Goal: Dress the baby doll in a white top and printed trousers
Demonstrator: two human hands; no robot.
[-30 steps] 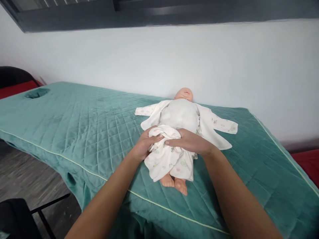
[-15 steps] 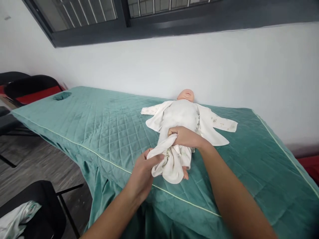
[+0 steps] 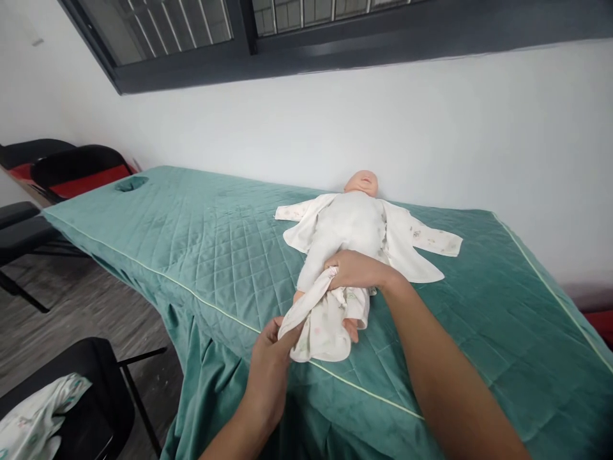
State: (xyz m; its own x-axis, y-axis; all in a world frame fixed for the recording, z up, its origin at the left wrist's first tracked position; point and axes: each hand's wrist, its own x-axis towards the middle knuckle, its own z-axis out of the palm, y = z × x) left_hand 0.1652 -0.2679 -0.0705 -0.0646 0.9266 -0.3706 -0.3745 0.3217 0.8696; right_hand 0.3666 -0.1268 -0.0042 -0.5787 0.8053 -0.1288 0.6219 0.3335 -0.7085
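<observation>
Left hand (image 3: 271, 350) drawn closer to the green quilted table (image 3: 201, 236)'s near edge, pinching white trousers (image 3: 323, 329), right hand (image 3: 357, 269) clenched on them at the doll (image 3: 352, 223)'s hips, white wall (image 3: 431, 128) behind.

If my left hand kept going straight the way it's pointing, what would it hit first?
Your left hand would likely press into the bunched white printed baby trousers its fingers pinch, then the baby doll's bare foot; depth unclear.

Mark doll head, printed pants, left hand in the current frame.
doll head (image 3: 361, 182), head view, middle of the head.
printed pants (image 3: 325, 326), head view, bunched fabric over the legs.
left hand (image 3: 271, 364), head view, back of the hand.
</observation>
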